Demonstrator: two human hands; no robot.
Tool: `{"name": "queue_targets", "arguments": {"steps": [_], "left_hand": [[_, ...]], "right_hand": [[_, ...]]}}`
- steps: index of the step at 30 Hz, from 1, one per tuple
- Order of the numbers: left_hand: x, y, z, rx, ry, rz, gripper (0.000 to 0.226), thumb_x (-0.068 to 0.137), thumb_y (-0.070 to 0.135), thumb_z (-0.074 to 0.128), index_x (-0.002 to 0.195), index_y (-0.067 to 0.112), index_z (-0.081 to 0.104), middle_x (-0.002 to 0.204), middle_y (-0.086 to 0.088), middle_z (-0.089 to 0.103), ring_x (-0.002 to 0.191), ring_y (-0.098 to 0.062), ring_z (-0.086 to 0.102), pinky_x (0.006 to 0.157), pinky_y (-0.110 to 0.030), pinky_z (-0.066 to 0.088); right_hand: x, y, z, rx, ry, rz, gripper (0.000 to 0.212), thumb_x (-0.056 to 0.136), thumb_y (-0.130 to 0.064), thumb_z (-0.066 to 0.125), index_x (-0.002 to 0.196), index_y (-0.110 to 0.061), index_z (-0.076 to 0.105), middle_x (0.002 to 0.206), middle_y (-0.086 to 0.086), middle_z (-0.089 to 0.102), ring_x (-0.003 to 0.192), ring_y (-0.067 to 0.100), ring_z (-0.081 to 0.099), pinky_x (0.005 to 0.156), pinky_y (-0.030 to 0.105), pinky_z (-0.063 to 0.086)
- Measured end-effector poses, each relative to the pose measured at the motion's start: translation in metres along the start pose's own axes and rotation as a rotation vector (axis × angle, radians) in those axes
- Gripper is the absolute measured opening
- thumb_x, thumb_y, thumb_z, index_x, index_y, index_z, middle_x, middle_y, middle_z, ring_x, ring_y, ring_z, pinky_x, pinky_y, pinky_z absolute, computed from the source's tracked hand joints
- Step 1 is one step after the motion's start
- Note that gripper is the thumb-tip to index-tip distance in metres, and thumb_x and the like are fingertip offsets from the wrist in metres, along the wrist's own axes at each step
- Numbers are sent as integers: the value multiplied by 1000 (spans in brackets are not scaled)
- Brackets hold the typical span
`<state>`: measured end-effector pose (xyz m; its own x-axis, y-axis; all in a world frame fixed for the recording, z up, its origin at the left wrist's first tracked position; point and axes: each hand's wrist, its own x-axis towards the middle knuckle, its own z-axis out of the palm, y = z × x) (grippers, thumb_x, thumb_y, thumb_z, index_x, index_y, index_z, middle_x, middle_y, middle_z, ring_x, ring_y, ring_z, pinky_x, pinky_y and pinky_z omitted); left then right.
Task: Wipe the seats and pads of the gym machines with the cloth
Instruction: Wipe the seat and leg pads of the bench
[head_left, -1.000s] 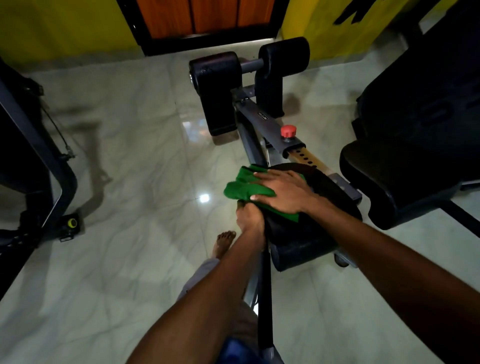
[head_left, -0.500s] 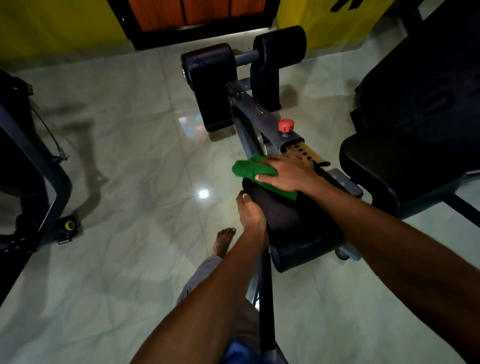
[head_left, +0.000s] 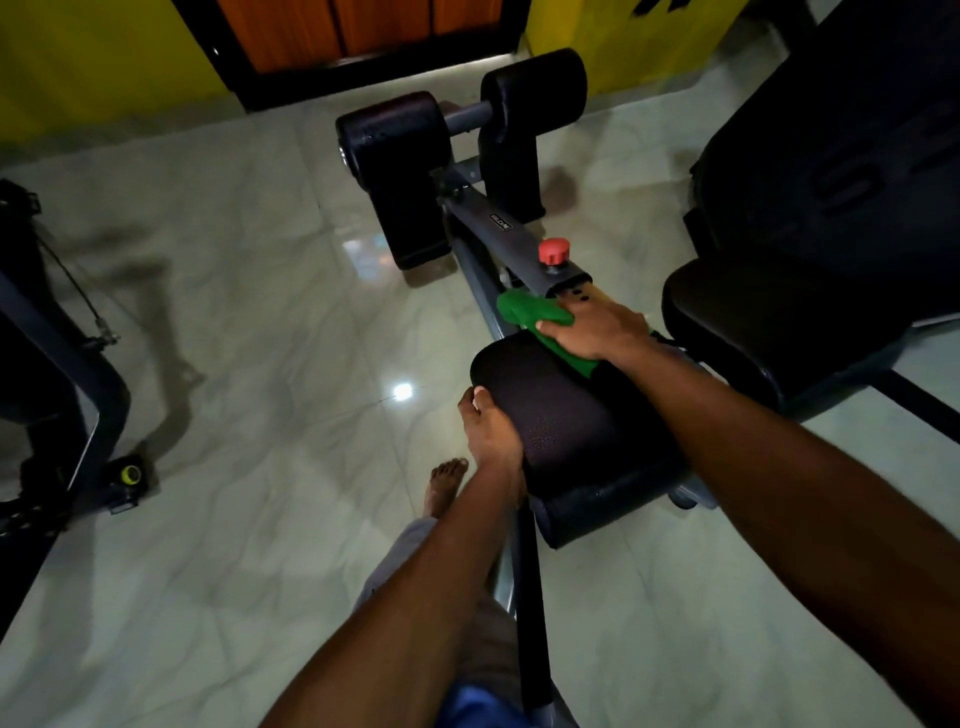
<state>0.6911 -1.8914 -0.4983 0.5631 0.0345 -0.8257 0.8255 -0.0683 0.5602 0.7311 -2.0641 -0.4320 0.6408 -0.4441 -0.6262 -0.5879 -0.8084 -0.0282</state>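
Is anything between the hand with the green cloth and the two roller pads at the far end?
Only the grey bar with its red knob lies between the right hand, holding the green cloth, and the roller pads; nothing visible above it.

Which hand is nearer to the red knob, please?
Right. The right hand holds the cloth just short of the knob; the left hand grips the pad at its near left edge, farther back.
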Motion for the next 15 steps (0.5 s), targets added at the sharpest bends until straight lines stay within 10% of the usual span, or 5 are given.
{"name": "queue_targets", "arguments": {"steps": [6,15], "left_hand": [[-1,0,0,-48,-3,2,39,106,39,35,135,19,52,126,-12,61,105,-27,59,99,-42,51],[-15,13,-5,34,-17,27,44,108,37,30,143,15,47,125,-7,55,106,-24,54,91,-29,46]], "right_hand": [[-33,32,7,54,54,-59,68,92,-75,45,153,-45,37,170,-5,17,147,35,34,119,49,27],[-47,43,18,117,144,124,75,89,-78,42,154,-41,36,150,17,49,132,43,50,107,49,42]]}}
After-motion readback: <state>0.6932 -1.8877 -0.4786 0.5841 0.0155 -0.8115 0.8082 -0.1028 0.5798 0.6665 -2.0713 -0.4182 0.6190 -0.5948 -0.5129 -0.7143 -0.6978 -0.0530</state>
